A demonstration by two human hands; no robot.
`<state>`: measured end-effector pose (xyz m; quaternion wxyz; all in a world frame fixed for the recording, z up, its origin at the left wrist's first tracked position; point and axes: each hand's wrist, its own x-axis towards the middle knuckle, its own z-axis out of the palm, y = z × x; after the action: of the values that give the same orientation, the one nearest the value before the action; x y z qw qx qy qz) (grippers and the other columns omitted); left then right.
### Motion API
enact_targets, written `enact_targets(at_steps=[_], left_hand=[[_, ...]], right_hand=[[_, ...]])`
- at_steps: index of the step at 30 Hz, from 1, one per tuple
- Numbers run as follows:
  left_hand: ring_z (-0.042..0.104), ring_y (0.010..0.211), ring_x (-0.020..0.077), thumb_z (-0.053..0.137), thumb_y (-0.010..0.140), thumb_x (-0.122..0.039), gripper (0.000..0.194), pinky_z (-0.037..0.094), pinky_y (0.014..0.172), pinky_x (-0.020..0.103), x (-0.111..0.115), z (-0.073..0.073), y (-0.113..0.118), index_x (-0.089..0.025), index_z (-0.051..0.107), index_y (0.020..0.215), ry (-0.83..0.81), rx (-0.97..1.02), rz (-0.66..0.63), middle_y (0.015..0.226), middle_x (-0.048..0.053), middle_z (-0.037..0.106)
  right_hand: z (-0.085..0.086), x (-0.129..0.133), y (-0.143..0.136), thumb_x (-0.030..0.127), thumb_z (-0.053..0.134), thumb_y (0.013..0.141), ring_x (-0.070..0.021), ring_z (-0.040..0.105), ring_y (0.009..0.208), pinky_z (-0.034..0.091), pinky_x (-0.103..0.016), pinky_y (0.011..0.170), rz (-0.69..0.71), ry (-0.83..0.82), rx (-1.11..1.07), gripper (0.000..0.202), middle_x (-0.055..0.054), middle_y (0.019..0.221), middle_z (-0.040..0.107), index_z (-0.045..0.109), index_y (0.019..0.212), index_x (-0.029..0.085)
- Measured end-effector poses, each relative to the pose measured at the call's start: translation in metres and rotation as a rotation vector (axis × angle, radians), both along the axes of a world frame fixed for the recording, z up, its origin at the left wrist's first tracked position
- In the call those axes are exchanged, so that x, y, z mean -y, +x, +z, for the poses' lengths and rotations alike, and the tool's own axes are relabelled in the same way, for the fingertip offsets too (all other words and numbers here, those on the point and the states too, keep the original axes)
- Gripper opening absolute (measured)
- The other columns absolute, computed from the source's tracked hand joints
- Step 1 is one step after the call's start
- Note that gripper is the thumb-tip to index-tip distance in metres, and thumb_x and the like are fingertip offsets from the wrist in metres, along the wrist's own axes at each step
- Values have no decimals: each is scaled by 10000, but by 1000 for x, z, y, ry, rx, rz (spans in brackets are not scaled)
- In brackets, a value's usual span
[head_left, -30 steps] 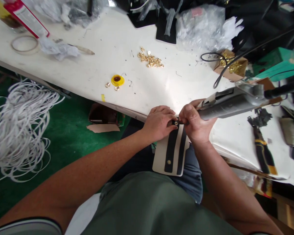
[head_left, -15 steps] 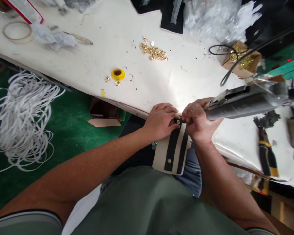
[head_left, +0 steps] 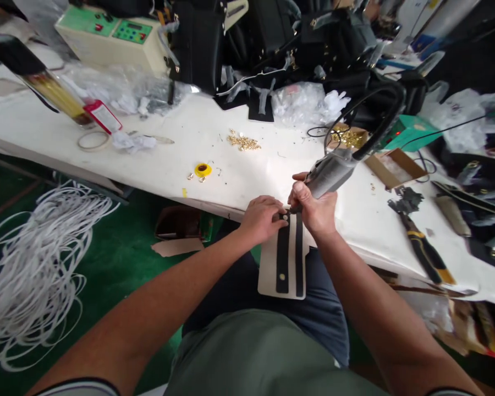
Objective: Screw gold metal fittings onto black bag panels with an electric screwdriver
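A cream panel (head_left: 269,269) with two black strips hangs from the table's front edge over my lap. One black strip (head_left: 282,253) bears a round gold stud near its lower end and a round pale metal head (head_left: 285,218) near the top. My left hand (head_left: 260,219) is closed on the panel's upper end, thumb and fingers beside that head. In my right hand (head_left: 313,208) is a grey corded electric screwdriver (head_left: 332,171), tilted with its cable end up and to the right. Its tip is down by the strip's top, largely hidden by my fingers.
On the white table (head_left: 181,143) lie a pile of small gold fittings (head_left: 244,142), a yellow ring-shaped spool (head_left: 203,169) and black-and-yellow pliers (head_left: 427,253). Cardboard boxes (head_left: 396,169) stand at right. Black bags (head_left: 198,47) line the back. White strapping (head_left: 45,264) heaps on the green floor.
My view has tipped up, showing more of the table's back. The screwdriver stands more steeply, and my right hand has turned with it. My left hand keeps its place on the panel.
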<state>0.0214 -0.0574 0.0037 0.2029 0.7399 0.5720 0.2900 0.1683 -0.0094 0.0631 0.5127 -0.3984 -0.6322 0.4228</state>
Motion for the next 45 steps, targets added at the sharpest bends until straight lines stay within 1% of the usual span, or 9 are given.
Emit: enact_targets(at_steps=[5,13,18,22,27,31,36,41,45], left_hand=[[621,1232,263,847,829,-284,237,461,1110,467,-1,-4,-1,-247,795,1057,38,-5,-28,1231,43,758],[613,1189,276,863,809,-293,241,492,1071,465,4,-3,-2,-245,784,1031,95,-19,28,1181,70,716],[587,1187,285,885,787,-320,269,477,1056,457,12,1,1,-252,739,1003,140,-80,130,1165,65,689],[593,1121,293,854,828,-369,207,460,999,464,18,5,4,-254,720,937,142,-169,153,1068,58,708],[614,1038,296,796,880,-395,166,469,940,473,27,9,4,-248,720,867,122,-227,153,985,52,735],[657,1092,281,704,940,-364,140,499,1016,463,41,12,1,-244,744,999,96,-27,151,1073,68,760],[680,1236,263,560,1007,-524,440,528,1069,383,76,34,8,-225,672,1310,-116,587,161,1345,92,724],[730,1108,262,551,1008,-556,437,556,986,343,94,52,17,-193,754,1141,-210,837,313,1157,83,794],[736,1071,272,574,989,-536,412,556,972,352,89,56,11,-189,794,1014,-229,846,415,1089,85,812]], right_hand=[[13,-22,37,701,740,823,-214,635,654,502,-326,617,-184,-8,556,607,-20,727,675,709,1119,173],[-20,-35,97,427,618,951,-372,653,1160,514,-468,931,-198,-63,1323,573,-185,1331,669,567,1479,209],[-31,34,104,471,615,970,-319,677,1075,522,-423,908,-370,65,1006,371,-134,1137,736,717,1193,193],[-61,104,87,600,676,902,-253,719,803,543,-371,730,-273,-207,708,376,-51,914,758,721,1017,244],[-87,124,60,536,806,763,-247,709,714,588,-370,644,-265,-507,54,482,-57,848,751,678,1072,189],[-67,127,39,454,733,862,-247,729,779,606,-359,684,-130,-405,-101,334,-67,915,773,730,1059,185],[-35,138,19,245,592,967,-212,700,782,583,-334,738,-110,121,273,234,-55,911,733,751,1139,251],[-12,146,6,188,588,978,-240,716,795,576,-343,691,36,245,570,299,-99,947,735,733,1238,215],[13,150,16,196,671,966,-192,728,787,583,-292,678,180,202,374,243,-49,953,760,743,1190,253]])
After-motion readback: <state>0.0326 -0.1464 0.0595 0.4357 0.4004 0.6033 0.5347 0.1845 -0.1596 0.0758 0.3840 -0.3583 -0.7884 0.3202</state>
